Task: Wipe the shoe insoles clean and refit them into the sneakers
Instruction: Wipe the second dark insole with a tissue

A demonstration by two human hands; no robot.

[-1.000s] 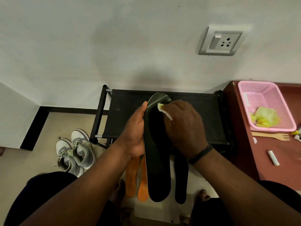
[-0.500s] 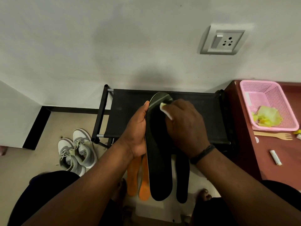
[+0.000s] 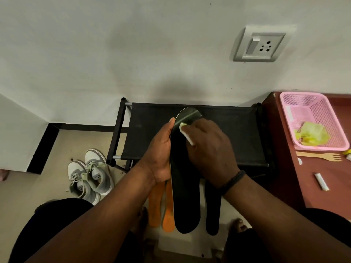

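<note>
The sneakers (image 3: pixel 89 177) wait on the floor at eight o'clock, insoles still out. The left hand (image 3: pixel 161 154) grips the black insole (image 3: pixel 185 196) by its edge, fingers curled behind it; if that grip slackens, I'd expect it to slide down onto the orange ones (image 3: pixel 161 207). The right hand (image 3: pixel 209 152) pinches a white wipe (image 3: pixel 187 134) against the toe end, toward twelve; rubbing hard could bend the insole.

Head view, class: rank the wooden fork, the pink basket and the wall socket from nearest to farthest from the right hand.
1. Wooden fork, on the table right of the right hand.
2. Pink basket, behind the fork.
3. Wall socket, high on the wall.
</note>
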